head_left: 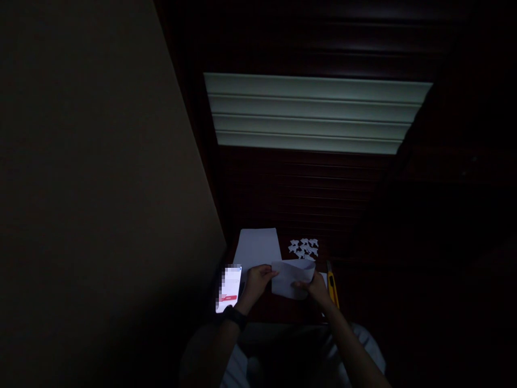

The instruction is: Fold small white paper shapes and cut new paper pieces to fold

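Note:
A white sheet of paper [288,283], bent over on itself, is held up between my two hands. My left hand [258,280] pinches its left edge between thumb and fingers. At the right side, my right hand [314,286] grips the sheet, with the thumb across its front and the other fingers mostly hidden. Behind the held sheet lies a larger flat stack or sheet of white paper [257,245]. Several small folded or cut white paper pieces [305,248] are grouped just beyond the sheet, at the back right of the dark table.
A lit phone [229,290] stands by my left forearm. A yellow utility knife [332,288] lies right of my right hand, beside another bit of white paper [323,277]. A wall [121,161] rises at left; dark slatted panels [291,183] stand behind the table. The room is dim.

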`<state>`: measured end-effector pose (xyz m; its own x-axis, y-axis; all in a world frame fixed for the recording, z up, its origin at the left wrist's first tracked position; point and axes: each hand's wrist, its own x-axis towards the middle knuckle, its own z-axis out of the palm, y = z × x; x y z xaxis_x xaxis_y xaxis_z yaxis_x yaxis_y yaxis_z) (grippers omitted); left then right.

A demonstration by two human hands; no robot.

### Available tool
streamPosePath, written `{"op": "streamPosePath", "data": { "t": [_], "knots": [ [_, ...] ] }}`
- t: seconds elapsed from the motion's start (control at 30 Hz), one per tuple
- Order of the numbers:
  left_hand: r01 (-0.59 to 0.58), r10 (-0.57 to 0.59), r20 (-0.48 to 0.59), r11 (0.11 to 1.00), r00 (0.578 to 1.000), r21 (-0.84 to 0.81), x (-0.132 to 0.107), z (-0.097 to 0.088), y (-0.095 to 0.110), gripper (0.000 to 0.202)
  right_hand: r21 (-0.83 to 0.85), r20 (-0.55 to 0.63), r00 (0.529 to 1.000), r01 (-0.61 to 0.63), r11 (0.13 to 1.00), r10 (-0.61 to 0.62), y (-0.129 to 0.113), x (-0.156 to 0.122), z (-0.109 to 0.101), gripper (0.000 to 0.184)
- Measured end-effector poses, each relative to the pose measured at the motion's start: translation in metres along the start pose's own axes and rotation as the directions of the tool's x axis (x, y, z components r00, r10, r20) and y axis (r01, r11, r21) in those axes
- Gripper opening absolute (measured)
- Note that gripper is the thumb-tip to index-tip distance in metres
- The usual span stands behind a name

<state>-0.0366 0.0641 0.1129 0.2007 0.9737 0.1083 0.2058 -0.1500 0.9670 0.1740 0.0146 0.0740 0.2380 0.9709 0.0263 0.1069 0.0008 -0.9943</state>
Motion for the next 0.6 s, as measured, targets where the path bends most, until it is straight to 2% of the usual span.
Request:
{"op": "streamPosePath", "data": {
  "t": [0.13, 0.23, 0.4, 0.6],
  "knots": [
    [0.044, -0.041, 0.042, 0.996, 0.998, -0.079, 0.006, 0.000, 0.008, 0.027, 0.064, 0.024, 0.999, -0.025, 0.998, 0.023, -0.011, -0.003, -0.003, 0.053],
    [0.047, -0.042, 0.031, 0.984, 0.999, -0.174, 0.012, 0.000, 0.017, 0.031, 0.173, 0.061, 0.998, -0.040, 0.984, 0.030, -0.024, -0.006, -0.007, 0.056],
    [-0.014, 0.012, -0.007, 0.980, 1.000, -0.200, 0.019, 0.000, 0.039, 0.051, 0.274, 0.098, 0.993, -0.085, 0.958, 0.060, -0.041, -0.013, -0.013, 0.061],
    [-0.097, 0.103, 0.024, 0.979, 0.994, -0.177, 0.019, -0.001, 0.058, 0.047, 0.306, 0.108, 0.993, -0.072, 0.949, 0.041, -0.050, -0.024, -0.016, 0.064]
  ]
}}
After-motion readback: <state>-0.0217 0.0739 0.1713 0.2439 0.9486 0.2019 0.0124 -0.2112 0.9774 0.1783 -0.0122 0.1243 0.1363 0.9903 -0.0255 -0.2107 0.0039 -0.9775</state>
